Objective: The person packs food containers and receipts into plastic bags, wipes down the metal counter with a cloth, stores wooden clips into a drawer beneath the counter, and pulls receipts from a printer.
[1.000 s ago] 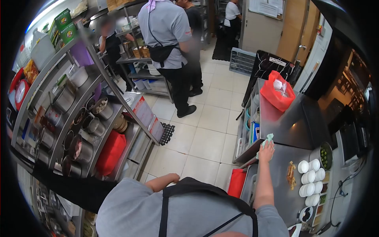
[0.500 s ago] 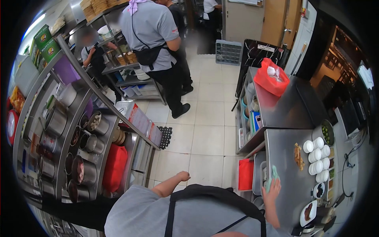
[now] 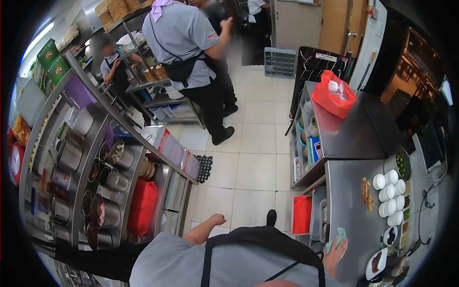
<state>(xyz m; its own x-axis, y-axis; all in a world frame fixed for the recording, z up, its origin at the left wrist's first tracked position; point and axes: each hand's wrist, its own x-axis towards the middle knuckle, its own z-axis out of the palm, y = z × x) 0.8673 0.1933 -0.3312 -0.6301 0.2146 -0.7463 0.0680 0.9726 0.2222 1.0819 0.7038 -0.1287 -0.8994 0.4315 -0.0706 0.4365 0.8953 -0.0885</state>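
Note:
My right hand [image 3: 336, 250] presses a pale green cloth [image 3: 341, 234] against the steel counter [image 3: 345, 191] near its left edge. Part of the cloth sticks out past the fingers. At my left side, my left hand [image 3: 218, 219] hangs over the floor with its fingers curled in and nothing visible in it. Farther in on the counter lies a brown, strip-like food item [image 3: 367, 193]. Stacks of small white dishes [image 3: 388, 192] stand to the right of it. A white plate with dark brown food [image 3: 376, 261] is nearer to me.
A shelf rack [image 3: 107, 112] with steel pots runs along my left. A red bag [image 3: 333, 94] sits on the farther counter, and a steel bowl of green fruit [image 3: 400, 165] stands behind the dishes. Co-workers, one in a grey shirt [image 3: 179, 36], stand ahead beside another rack. Pale tiles cover the floor.
My right hand and the cloth have slid slightly toward me and to the right along the counter. My shoe now shows below. The grey-shirted co-worker has raised a hand.

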